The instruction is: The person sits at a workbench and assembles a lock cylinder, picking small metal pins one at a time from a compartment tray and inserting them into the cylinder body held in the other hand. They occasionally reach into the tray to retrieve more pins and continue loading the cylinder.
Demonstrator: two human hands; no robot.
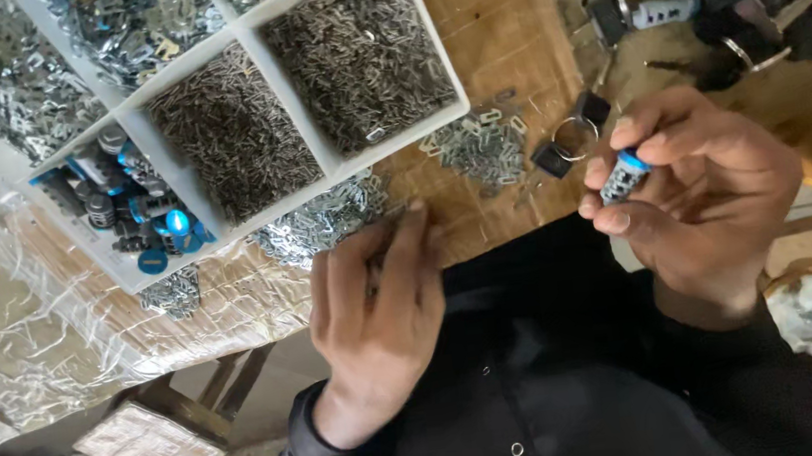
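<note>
- My right hand (714,191) pinches a small cylinder (625,177), grey with a blue cap, between thumb and fingertips; the fingers are curled closed around it.
- Just beyond that grip lies a key ring (572,137) with black tabs, and left of it a heap of metal plates (483,147).
- My left hand (379,306) rests fingers-down at the table edge (486,225), fingers nearly closed; whether it holds anything I cannot tell.
- Beyond its fingertips lie loose metal parts (320,222) and a white tray (127,106).

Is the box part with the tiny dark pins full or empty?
Full. The pins heap up to the white walls of the tray, hiding its bottom.
</note>
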